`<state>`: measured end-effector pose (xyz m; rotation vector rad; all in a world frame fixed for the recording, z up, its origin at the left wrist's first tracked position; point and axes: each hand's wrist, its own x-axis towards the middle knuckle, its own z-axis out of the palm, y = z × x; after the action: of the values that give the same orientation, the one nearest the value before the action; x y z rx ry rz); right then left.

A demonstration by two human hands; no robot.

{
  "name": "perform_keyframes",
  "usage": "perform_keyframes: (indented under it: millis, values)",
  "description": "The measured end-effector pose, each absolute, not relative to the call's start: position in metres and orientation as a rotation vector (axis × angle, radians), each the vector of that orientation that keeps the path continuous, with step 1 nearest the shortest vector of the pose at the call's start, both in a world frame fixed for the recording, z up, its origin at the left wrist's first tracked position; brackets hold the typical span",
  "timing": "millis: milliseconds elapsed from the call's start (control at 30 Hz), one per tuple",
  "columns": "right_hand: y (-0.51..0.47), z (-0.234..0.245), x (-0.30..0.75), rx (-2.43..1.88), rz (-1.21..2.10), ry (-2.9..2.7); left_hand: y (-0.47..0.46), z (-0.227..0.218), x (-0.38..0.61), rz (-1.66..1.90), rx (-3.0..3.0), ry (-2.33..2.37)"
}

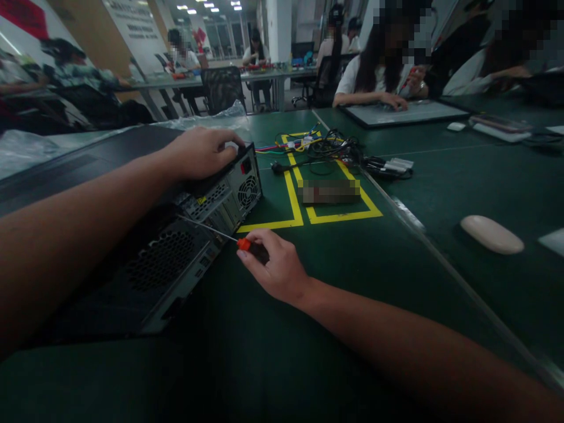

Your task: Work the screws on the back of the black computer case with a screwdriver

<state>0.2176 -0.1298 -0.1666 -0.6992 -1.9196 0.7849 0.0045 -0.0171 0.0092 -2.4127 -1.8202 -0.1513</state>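
Observation:
A black desktop computer case (164, 258) lies tilted on the green table at the left, its rear panel with fan grille and slots facing right. My left hand (206, 151) rests on top of the case near its far rear corner, fingers apart and reaching to the edge. Low in front of the panel, my right hand (277, 264) is closed round the handle of a screwdriver (244, 243) with an orange collar. Its thin shaft points left to the rear panel; whether the tip touches a screw cannot be made out.
Bundled cables (335, 147) and a blurred-out dark block (329, 192) lie by yellow tape marks (288, 194). A pale oval object (492, 234) sits at the right. Clear plastic wrap (22, 150) is behind the case. A person (383, 76) works across the table on a flat panel (405, 113).

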Motion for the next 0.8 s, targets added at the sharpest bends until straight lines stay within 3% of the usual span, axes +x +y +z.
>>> perform_keyframes:
  millis: [800]
  values:
    - [-0.1302, -0.1649, 0.2200, -0.680, 0.774, -1.909, -0.0197, 0.0089, 0.0065, -0.113, -2.393, -1.827]
